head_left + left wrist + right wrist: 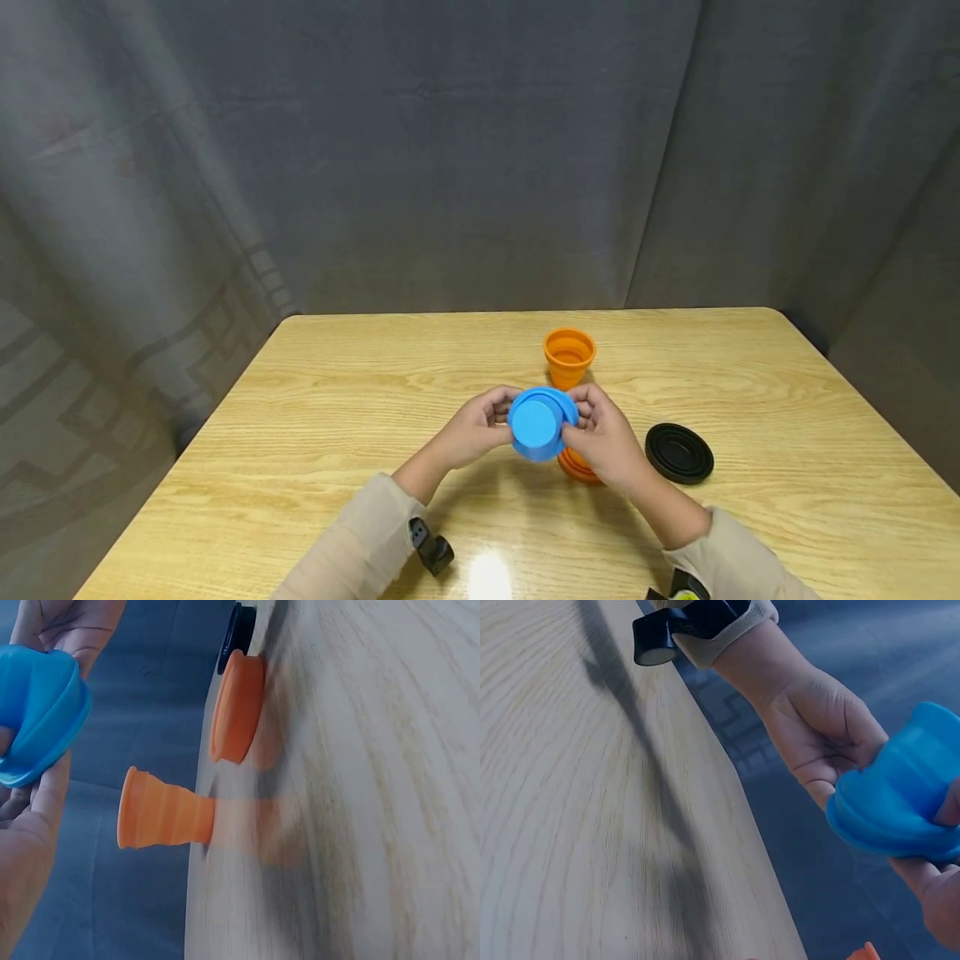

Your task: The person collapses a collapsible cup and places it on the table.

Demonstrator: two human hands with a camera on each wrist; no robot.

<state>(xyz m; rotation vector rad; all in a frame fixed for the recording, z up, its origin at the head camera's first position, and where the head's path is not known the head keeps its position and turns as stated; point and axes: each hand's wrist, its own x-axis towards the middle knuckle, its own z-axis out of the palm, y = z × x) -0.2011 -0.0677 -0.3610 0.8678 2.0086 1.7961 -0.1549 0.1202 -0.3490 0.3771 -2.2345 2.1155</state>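
Both hands hold a blue collapsible silicone cup (536, 423) up over the table, its round base facing the head camera. My left hand (474, 432) pinches its left side between thumb and fingers. On the other side, my right hand (604, 437) grips the rim, thumb in front. The wall looks folded and twisted out of round in the left wrist view, where the blue cup (49, 712) shows from the side. Under the hands sits a flattened orange cup (238, 709), partly hidden in the head view. An extended orange cup (569, 354) stands upright behind them.
A flattened black collapsible cup (678, 452) lies on the table to the right of my right hand. The light wooden table (360, 375) has rounded far corners. Grey curtains (450, 167) hang behind it and along both sides.
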